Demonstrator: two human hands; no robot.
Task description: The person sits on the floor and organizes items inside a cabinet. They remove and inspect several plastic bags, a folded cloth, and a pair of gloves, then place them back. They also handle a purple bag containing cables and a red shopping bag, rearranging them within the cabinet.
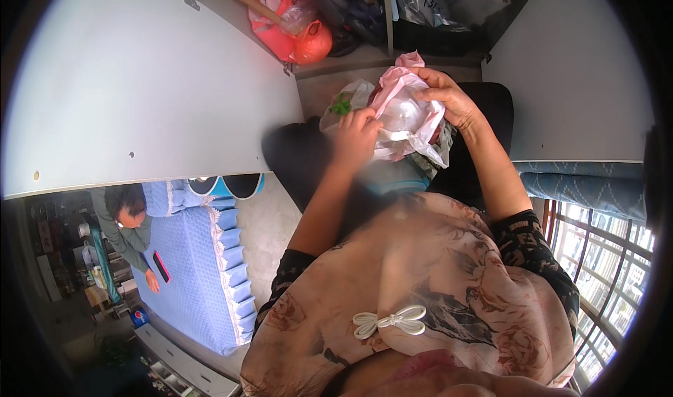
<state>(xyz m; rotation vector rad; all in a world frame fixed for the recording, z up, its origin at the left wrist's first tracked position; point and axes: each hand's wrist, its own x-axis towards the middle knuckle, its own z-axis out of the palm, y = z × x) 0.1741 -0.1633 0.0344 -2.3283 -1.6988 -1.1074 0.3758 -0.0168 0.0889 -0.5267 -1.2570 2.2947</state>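
Observation:
A pink and white plastic bag [391, 89] is held above my lap, its mouth spread and clear plastic [407, 114] showing inside. My right hand [447, 95] grips the bag's far right rim between thumb and fingers. On the near left side, my left hand [360, 134] has its bent fingers at the bag's edge; its fingertips are partly hidden. Behind that hand lies a whitish translucent bag [360, 92] with a bright green piece [341, 104] on or in it. Something dark green and patterned [423, 163] shows under the pink bag.
Open white cabinet doors flank me, left [152, 81] and right [568, 81]. Inside the cabinet are a red plastic bag [313, 42], a wooden pole [247, 3] and a silvery bag [441, 3]. At left, another person [126, 223] leans over a blue-covered bed [184, 260] beside a phone [162, 266].

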